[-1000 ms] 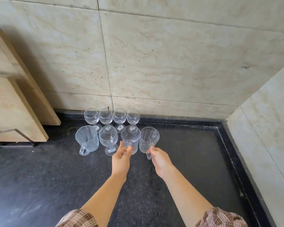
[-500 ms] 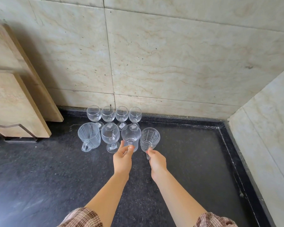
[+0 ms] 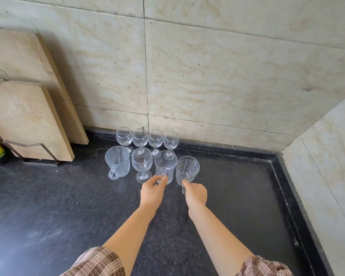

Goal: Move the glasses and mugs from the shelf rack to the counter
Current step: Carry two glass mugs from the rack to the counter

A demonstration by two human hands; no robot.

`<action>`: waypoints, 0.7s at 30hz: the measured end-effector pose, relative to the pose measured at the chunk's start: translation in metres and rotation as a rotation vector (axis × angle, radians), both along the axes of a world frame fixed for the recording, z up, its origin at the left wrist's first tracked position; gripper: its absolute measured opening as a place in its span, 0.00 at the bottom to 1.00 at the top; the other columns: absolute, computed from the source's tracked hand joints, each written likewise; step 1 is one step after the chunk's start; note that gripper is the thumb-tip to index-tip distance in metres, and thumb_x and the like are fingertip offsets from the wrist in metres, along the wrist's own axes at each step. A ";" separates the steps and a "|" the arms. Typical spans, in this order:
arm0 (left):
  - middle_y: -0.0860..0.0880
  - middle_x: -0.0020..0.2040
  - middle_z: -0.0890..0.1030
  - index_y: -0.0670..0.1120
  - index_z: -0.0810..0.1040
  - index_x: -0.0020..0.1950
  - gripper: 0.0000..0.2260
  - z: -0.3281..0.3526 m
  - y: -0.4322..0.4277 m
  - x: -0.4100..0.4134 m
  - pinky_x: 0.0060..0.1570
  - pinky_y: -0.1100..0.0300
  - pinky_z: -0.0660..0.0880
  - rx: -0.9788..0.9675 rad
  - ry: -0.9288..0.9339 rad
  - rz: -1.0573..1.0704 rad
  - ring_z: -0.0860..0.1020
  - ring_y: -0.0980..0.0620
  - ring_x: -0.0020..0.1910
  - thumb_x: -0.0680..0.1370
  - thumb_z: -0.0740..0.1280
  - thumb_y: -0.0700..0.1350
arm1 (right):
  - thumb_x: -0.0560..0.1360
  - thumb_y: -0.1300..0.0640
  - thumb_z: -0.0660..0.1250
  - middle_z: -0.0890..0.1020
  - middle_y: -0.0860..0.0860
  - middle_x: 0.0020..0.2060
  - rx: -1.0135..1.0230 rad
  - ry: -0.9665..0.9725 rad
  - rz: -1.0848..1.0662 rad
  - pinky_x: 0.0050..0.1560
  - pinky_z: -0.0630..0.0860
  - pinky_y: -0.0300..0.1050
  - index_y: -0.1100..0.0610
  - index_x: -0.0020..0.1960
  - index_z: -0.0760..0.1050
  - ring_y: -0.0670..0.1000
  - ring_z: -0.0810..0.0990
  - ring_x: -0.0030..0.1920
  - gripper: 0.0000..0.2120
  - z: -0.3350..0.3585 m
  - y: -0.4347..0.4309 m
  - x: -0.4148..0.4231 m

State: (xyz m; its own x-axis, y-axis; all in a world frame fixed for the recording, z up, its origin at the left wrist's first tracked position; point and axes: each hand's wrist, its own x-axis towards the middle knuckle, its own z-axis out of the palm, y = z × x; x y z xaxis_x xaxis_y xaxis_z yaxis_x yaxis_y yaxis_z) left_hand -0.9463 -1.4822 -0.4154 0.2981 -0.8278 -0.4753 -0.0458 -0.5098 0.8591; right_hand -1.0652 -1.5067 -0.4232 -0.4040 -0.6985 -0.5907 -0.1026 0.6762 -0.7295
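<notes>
Both hands reach forward over the dark counter (image 3: 68, 206). The left hand (image 3: 152, 191) pinches the low part of a plain mug (image 3: 165, 165) between thumb and fingertips. The right hand (image 3: 196, 193) has its fingers curled at the handle of a cut-pattern mug (image 3: 187, 170), just beside the plain one. Both mugs stand upright on the counter. Left of the left hand are a stemmed glass (image 3: 142, 162) and then a ribbed mug (image 3: 117, 162). Beyond both hands, four small wine glasses (image 3: 147, 138) line up against the wall. Far off to the left, wooden cutting boards (image 3: 26, 116) lean in a rack.
</notes>
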 end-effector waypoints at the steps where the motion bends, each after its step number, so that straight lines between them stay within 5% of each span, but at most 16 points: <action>1: 0.54 0.45 0.78 0.49 0.79 0.61 0.15 0.002 0.004 0.002 0.38 0.65 0.71 0.001 -0.026 -0.002 0.74 0.59 0.39 0.78 0.65 0.54 | 0.76 0.52 0.67 0.76 0.54 0.35 -0.005 0.001 -0.008 0.32 0.64 0.43 0.66 0.45 0.78 0.50 0.72 0.32 0.14 0.000 0.002 0.001; 5: 0.57 0.46 0.79 0.51 0.80 0.57 0.12 0.010 0.026 0.017 0.48 0.58 0.75 0.030 -0.116 0.019 0.78 0.52 0.54 0.77 0.65 0.53 | 0.72 0.52 0.70 0.73 0.54 0.39 0.006 -0.077 -0.080 0.30 0.61 0.44 0.60 0.50 0.71 0.52 0.70 0.35 0.14 0.004 0.016 0.011; 9: 0.55 0.46 0.78 0.49 0.79 0.59 0.12 0.022 0.055 0.044 0.48 0.58 0.73 0.011 -0.231 0.034 0.77 0.56 0.49 0.78 0.64 0.51 | 0.72 0.53 0.70 0.73 0.53 0.43 -0.023 -0.069 0.000 0.34 0.65 0.45 0.60 0.52 0.71 0.54 0.72 0.39 0.15 0.014 0.038 0.031; 12: 0.50 0.54 0.80 0.49 0.78 0.60 0.12 0.028 0.087 0.075 0.40 0.62 0.70 0.001 -0.349 0.046 0.75 0.55 0.49 0.79 0.62 0.50 | 0.73 0.54 0.69 0.72 0.50 0.39 -0.083 -0.028 0.196 0.36 0.66 0.44 0.58 0.43 0.69 0.51 0.71 0.37 0.10 0.027 0.060 0.056; 17: 0.47 0.60 0.77 0.48 0.75 0.64 0.14 0.048 0.161 0.136 0.31 0.62 0.69 -0.022 -0.515 0.115 0.73 0.58 0.39 0.80 0.60 0.50 | 0.76 0.53 0.66 0.76 0.53 0.59 -0.255 0.116 0.619 0.52 0.68 0.42 0.60 0.62 0.72 0.54 0.76 0.57 0.18 0.056 0.118 0.117; 21: 0.46 0.62 0.77 0.46 0.73 0.66 0.16 0.070 0.242 0.183 0.40 0.60 0.71 -0.027 -0.678 0.159 0.76 0.51 0.42 0.80 0.60 0.50 | 0.76 0.51 0.66 0.75 0.53 0.61 -0.413 0.241 0.912 0.53 0.70 0.43 0.58 0.62 0.72 0.52 0.76 0.56 0.17 0.077 0.190 0.169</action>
State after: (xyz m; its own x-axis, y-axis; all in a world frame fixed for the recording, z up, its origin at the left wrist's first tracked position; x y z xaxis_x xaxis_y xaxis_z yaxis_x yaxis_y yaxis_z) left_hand -0.7631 -1.2398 -0.3453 0.6404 -0.7584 -0.1210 -0.5033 -0.5335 0.6797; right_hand -0.8966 -1.3168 -0.3466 0.3060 -0.9289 -0.2084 -0.6255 -0.0311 -0.7796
